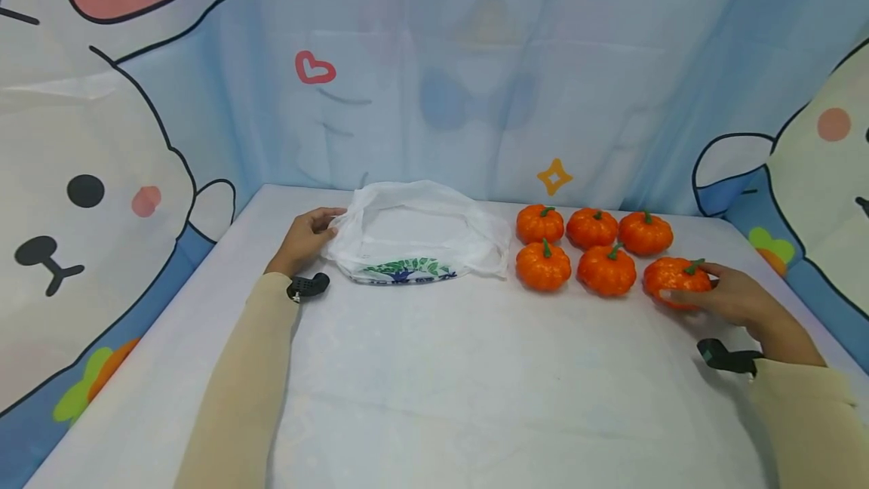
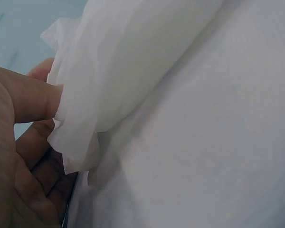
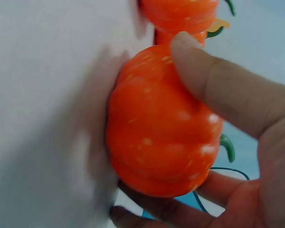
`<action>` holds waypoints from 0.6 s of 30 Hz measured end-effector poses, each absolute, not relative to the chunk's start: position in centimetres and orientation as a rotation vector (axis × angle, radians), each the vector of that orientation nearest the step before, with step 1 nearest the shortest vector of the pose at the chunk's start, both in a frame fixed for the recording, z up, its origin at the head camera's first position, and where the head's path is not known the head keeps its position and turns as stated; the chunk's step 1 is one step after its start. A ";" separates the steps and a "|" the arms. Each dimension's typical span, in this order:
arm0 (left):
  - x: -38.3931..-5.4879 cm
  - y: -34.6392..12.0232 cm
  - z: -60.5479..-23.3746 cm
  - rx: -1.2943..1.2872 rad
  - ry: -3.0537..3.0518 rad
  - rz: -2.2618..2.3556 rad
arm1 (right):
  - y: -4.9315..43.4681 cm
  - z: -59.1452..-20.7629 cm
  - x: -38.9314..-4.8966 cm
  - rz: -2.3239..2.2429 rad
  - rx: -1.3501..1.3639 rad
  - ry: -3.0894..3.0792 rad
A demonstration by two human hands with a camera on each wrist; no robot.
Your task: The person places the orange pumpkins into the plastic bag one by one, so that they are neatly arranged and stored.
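At the left end of a white plastic bag (image 1: 424,229), my left hand (image 1: 303,241) pinches the edge between thumb and fingers. The bag lies flattened on the table, with a green and blue print along its near side. In the left wrist view the thin plastic (image 2: 118,66) bunches at the thumb. My right hand (image 1: 740,299) grips a small orange pumpkin (image 1: 668,279) with a green stem, at the near right of a group. The right wrist view shows the thumb over this pumpkin (image 3: 161,128) and the fingers around its other side, its underside close to the table surface.
Several more orange pumpkins stand in two rows right of the bag, including a near-left one (image 1: 543,269) and a far-right one (image 1: 645,234). A white cloth covers the table (image 1: 489,391). Behind it hangs a light blue curtain (image 1: 462,119) with cartoon prints.
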State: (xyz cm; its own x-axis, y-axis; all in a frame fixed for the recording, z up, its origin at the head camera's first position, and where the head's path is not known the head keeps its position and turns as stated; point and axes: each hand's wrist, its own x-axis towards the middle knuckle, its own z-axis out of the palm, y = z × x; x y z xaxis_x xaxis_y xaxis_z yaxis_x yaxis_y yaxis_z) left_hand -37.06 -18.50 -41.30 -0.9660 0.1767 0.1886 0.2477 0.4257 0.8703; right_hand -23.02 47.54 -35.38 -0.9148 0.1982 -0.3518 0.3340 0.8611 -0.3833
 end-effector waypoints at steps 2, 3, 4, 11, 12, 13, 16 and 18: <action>-37.1 -18.5 -41.3 -0.373 -2.604 -1.590 | 47.4 -35.3 -23.1 -0.628 0.415 2.740; -37.1 -18.5 -41.3 -0.363 -2.609 -1.580 | 47.3 -35.2 -23.1 -0.624 0.424 2.742; -37.1 -18.5 -41.3 -0.353 -2.615 -1.569 | 47.2 -35.2 -23.1 -0.620 0.428 2.743; -37.0 -18.5 -41.4 -0.345 -2.622 -1.541 | 46.7 -35.1 -23.0 -0.646 0.504 2.783; -37.0 -18.5 -41.5 -0.348 -2.625 -1.538 | 46.7 -35.1 -23.0 -0.657 0.509 2.798; -37.0 -18.5 -41.4 -0.348 -2.628 -1.540 | 46.7 -35.0 -22.9 -0.671 0.509 2.816; -36.9 -18.4 -41.3 -0.347 -2.637 -1.548 | 46.3 -34.5 -22.5 -0.730 0.526 2.893; -36.9 -18.3 -41.3 -0.353 -2.640 -1.549 | 45.7 -34.1 -22.4 -0.795 0.520 2.963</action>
